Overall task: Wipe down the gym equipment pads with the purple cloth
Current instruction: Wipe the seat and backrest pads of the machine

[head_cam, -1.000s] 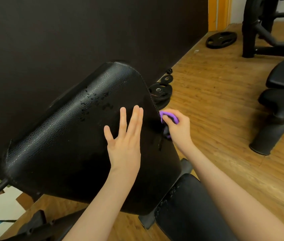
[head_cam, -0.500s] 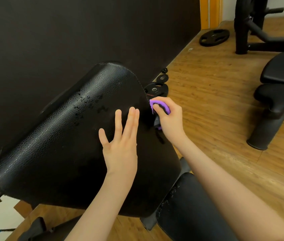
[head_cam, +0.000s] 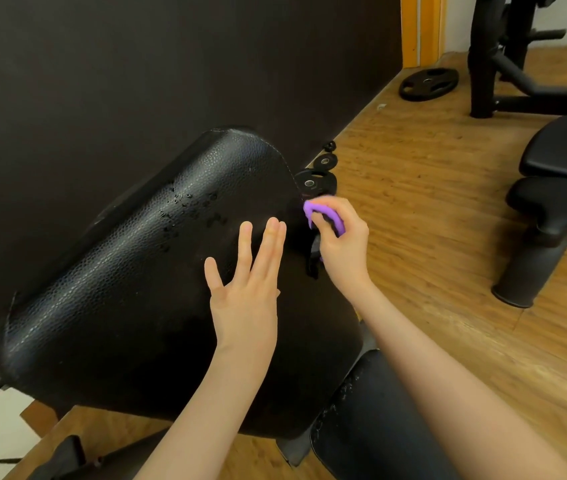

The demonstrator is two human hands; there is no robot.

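Left hand (head_cam: 245, 299) sits at centre frame, fingers straight and slightly spread, forearm rising from the bottom edge. Right hand (head_cam: 341, 237), just right of it, has curled fingers pinching.

The large tilted black leather-look back pad (head_cam: 129, 289) has a fine pebbled grain, pale stitching along its upper edge and a patch of dark cracked flecks near its middle. The bunched bright purple cloth (head_cam: 327, 218) shows vivid against it, held in the right hand (head_cam: 342, 251). The lower black seat pad (head_cam: 372, 420) carries whitish scuffed specks along its seam. The wood-plank floor (head_cam: 431, 237) is honey brown with darker grain streaks. The flat wall panel (head_cam: 136, 71) is matte dark brown-black, and the door frame strip (head_cam: 420, 29) is orange-yellow. The round weight plates (head_cam: 315, 183) are black with silver centres.
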